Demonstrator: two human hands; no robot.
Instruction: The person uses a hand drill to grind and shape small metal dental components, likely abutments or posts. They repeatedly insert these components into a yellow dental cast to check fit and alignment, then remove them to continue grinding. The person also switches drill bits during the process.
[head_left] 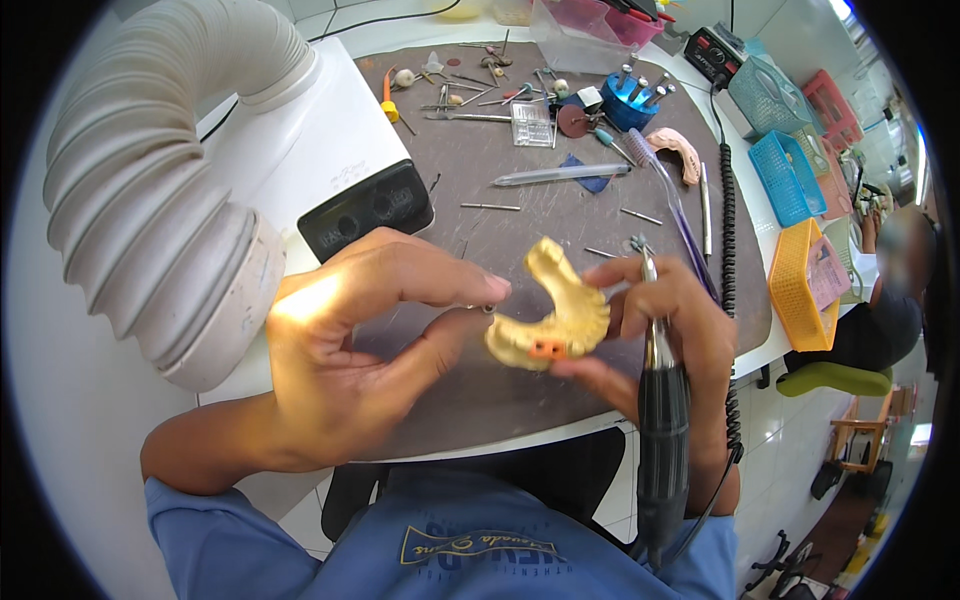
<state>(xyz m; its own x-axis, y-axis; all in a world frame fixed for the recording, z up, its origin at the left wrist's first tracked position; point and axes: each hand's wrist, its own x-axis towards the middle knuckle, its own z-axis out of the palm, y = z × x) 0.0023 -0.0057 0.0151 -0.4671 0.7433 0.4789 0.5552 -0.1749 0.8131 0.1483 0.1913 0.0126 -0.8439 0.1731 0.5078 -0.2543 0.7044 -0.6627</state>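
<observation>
Presently, my left hand (330,350) has its thumb and index finger closed on a small metal part (488,309), just beside the left end of the yellow dental cast (560,320). The part is too small for telling its exact kind. My right hand (690,325) grips this cast between index finger and thumb, and it also carries a black handpiece (662,430), which lies across the palm side, to the right of the cast. In the near side of the cast sits an orange section (548,349) with two dark holes.

Under the cast is the grey mat (545,420). To the right of the cast, past my hand, stands an orange basket (795,300); in it there is a pale pink packet (828,275). A little beyond the cast lies a translucent pen-like stick (560,175). Farther beyond the cast is a clear divided case (533,125), whose contents I cannot tell. Beyond the cast and to its right, a round blue stand (628,110) holds several metal bits upright. Well to the right of the cast is a blue basket (772,190); something whitish is inside, not clear to me. Farthest beyond the cast, a pink box (640,33) contains some dark-handled tools (630,10), near a clear box (560,40).
</observation>
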